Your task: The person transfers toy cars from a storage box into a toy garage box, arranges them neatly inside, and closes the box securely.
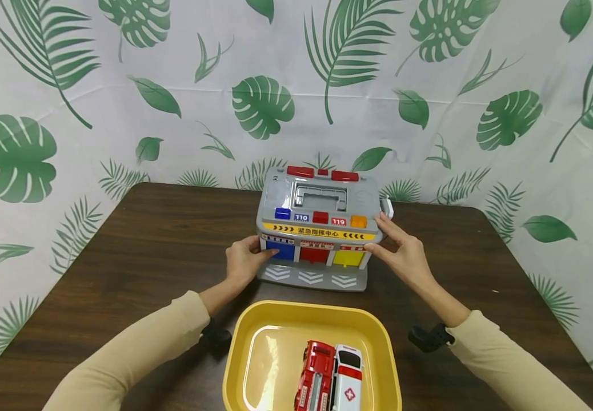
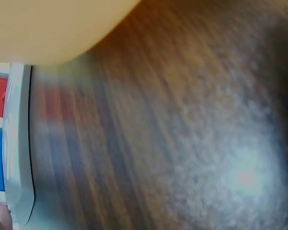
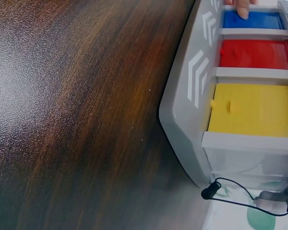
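A grey toy rescue station (image 1: 319, 228) with blue, red and yellow doors stands upright on the table, its doors facing me. My left hand (image 1: 245, 260) grips its left end, the thumb lying across the blue door (image 3: 259, 20). At the other end my right hand (image 1: 407, 257) holds the right side, thumb at the front corner and a finger along the roof's edge. In the right wrist view the yellow door (image 3: 254, 110) and the red door (image 3: 257, 53) look closed. A black cord (image 3: 240, 203) hangs by the station's right side. Most of the right hand's fingers are hidden.
In front of the station sits a yellow tray (image 1: 265, 308) holding a red toy fire truck (image 1: 314, 377) and a white toy ambulance (image 1: 349, 379). Dark wood table (image 1: 173, 251) surrounds them. A leaf-print cloth (image 1: 183, 131) hangs behind the table's far edge.
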A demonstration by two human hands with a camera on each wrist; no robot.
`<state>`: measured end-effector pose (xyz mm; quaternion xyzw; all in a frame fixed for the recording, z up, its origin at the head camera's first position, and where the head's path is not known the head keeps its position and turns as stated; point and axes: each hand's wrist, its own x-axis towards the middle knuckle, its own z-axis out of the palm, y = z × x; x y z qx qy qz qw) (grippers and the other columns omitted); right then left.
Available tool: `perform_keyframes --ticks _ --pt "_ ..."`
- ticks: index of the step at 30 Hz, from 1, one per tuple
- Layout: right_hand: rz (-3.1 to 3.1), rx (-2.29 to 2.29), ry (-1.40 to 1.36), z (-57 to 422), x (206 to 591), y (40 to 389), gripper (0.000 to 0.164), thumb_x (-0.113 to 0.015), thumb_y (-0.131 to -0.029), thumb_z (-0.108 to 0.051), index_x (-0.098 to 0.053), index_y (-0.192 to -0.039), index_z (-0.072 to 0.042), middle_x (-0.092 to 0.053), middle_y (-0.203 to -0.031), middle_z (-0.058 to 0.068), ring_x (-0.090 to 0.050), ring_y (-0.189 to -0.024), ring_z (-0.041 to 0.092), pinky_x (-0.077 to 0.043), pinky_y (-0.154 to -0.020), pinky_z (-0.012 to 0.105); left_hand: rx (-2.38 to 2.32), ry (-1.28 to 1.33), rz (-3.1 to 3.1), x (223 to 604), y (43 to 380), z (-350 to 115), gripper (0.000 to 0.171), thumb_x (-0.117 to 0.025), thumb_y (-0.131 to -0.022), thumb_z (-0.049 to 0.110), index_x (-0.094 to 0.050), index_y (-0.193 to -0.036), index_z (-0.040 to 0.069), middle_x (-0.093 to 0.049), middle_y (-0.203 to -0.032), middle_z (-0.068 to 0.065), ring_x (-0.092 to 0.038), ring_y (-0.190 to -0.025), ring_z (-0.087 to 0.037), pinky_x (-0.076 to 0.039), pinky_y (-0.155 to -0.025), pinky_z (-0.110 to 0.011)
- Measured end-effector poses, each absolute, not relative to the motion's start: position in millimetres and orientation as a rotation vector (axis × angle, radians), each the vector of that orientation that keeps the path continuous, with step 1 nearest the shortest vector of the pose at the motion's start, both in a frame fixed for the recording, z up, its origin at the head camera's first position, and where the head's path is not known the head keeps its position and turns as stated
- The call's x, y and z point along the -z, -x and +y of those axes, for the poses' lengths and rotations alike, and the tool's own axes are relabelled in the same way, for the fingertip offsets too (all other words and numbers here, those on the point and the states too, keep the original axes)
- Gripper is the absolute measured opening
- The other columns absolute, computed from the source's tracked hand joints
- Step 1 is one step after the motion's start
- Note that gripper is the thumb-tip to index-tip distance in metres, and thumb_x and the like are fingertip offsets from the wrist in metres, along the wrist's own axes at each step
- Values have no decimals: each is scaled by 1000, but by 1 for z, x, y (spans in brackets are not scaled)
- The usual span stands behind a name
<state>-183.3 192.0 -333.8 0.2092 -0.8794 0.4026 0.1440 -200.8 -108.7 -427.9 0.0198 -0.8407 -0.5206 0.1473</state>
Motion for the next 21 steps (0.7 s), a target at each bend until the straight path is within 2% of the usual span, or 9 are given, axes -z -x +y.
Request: perform_keyframes --ticks 4,6,8,10,14,17,19,21 --pt "-2529 -1159 -599 192 333 183 56 -71 -79 3 -48 -129 12 -43 -139 27 -60 -104 40 -51 -76 40 1488 -90 -2406 428 202 -107 28 -81 -73 18 -73 -96 3 -73 -91 -12 -71 -83 -22 -57 -72 -35" --pt "-2526 -1157 -596 193 333 183 56 -71 -79 3 -48 -129 12 -43 -138 27 -60 -103 40 -51 -76 42 1480 -107 -2403 428 203 -106 28 -81 -73 18 -73 -96 4 -73 -90 -12 -71 -83 -22 -57 -71 -34" --pt "-2528 -1151 -591 193 334 183 56 -71 -79 3 -48 -129 12 -43 -138 27 -60 -102 39 -54 -76 37 1476 -122 -2403 428 203 -106 27 -81 -74 18 -73 -95 4 -73 -90 -11 -71 -82 -21 -57 -70 -34" --pt "-2525 -1145 -594 194 335 184 56 -71 -78 3 -49 -129 12 -44 -137 27 -61 -101 36 -55 -75 26 1476 -128 -2402 428 203 -106 27 -81 -73 18 -73 -95 4 -73 -90 -11 -71 -82 -21 -57 -70 -34" --pt "-2503 -1161 -606 199 344 192 57 -73 -77 4 -50 -129 10 -45 -137 26 -63 -93 6 -49 -71 6 1492 -109 -2401 427 203 -106 28 -81 -73 16 -72 -95 2 -73 -91 -13 -71 -84 -23 -57 -70 -34" --pt "-2491 -1187 -613 205 355 200 59 -74 -77 2 -50 -130 7 -44 -139 23 -54 -91 -15 -48 -71 5 1539 -76 -2410 426 202 -108 30 -80 -74 13 -70 -98 -1 -71 -96 -16 -70 -89 -26 -57 -73 -34" --pt "-2495 -1195 -611 209 362 205 60 -74 -77 -2 -50 -131 4 -44 -140 21 -53 -93 -17 -51 -72 11 1594 -58 -2421 425 201 -110 33 -78 -76 12 -67 -103 -2 -70 -101 -19 -68 -93 -28 -56 -76 -35" --pt "-2502 -1189 -610 211 366 208 60 -75 -78 -6 -51 -132 1 -44 -141 18 -58 -97 -7 -54 -73 20 1655 -56 -2436 424 200 -112 36 -77 -77 11 -65 -109 -2 -68 -106 -19 -67 -98 -28 -55 -79 -35"
